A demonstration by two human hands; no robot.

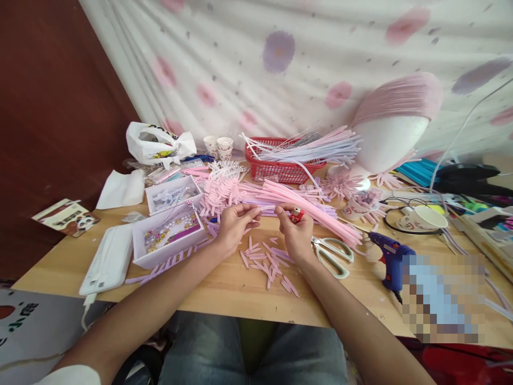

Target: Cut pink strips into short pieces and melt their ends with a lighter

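Right fingers (282, 216) grip a red lighter (296, 215), left fingers (251, 214) pinched together; panda card (66, 217) bears blurred lettering (69, 221).

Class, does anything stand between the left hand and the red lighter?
Yes, the right hand itself: its thumb side lies between the red lighter it grips and the left hand. Nothing else visible blocks the gap; whether that hand pinches anything is too small to tell.

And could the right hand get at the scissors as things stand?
Probably yes: the scissors lie beside the right hand, handles uncovered, though that hand holds what looks like a red lighter.
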